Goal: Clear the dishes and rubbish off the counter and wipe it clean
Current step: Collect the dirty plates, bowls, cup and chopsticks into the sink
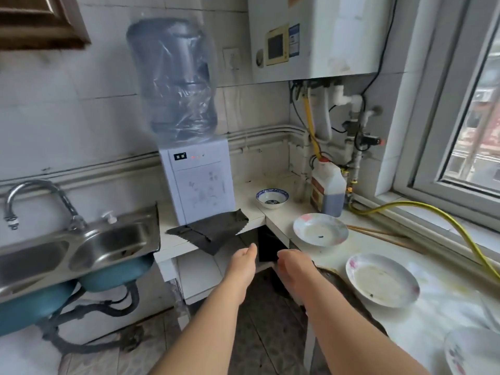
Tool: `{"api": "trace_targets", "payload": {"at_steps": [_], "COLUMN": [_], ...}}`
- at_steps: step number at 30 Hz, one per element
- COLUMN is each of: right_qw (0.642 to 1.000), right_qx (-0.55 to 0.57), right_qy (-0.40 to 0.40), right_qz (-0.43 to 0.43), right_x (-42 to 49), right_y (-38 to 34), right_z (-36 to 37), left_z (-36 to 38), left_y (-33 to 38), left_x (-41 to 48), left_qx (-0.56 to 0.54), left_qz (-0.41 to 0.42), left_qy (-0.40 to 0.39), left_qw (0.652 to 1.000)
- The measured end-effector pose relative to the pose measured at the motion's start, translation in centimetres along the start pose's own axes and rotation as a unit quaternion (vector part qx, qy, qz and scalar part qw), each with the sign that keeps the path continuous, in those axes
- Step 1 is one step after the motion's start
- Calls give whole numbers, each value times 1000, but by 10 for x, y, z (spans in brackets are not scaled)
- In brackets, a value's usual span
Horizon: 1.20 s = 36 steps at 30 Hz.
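Both my arms reach forward over the floor in front of the counter corner. My left hand (242,262) and my right hand (290,266) hang side by side with fingers pointing down and hold nothing. A dark grey cloth (213,231) lies over the counter's front edge just beyond them. On the white counter (422,323) to the right sit two dirty white plates, one further back (320,230) and one nearer (381,278). A blue-rimmed bowl (272,198) stands in the back corner. Wooden chopsticks (378,235) lie behind the plates.
A steel double sink (81,244) with a tap is at the left. A water dispenser (197,182) with a wrapped bottle stands behind the cloth. A jug of dark liquid (328,189), a yellow hose (433,215) and another plate's edge (465,353) are at the right.
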State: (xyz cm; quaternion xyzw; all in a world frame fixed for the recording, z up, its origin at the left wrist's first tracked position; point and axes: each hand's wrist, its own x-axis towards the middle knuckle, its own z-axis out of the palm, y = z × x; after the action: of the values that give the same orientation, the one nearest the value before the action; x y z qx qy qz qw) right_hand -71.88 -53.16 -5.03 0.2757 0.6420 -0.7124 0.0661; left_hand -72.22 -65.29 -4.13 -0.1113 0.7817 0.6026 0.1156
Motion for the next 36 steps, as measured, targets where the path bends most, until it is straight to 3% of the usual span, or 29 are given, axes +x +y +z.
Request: {"api": "trace_targets", "payload": {"at_steps": [11,20,28,36], "right_qw": [992,983,967,959], "right_qx": [59,100,135,128], "right_qy": [113,155,208,250], "right_qz": [16,8,64,41], "right_x": [90,170,211,271], "right_y": [-54,-92,-92,-109], "right_z": [-19,15,-6,-34], "left_z": [46,24,62,84], "left_y": [44,77,79,92], "left_x": [113,242,291,349], "left_qx": [30,28,-13,-39], "left_qz": [32,10,-37,-72], "left_qy": [-109,-110,-144,-131], "left_qw": [993,994,989,988]}}
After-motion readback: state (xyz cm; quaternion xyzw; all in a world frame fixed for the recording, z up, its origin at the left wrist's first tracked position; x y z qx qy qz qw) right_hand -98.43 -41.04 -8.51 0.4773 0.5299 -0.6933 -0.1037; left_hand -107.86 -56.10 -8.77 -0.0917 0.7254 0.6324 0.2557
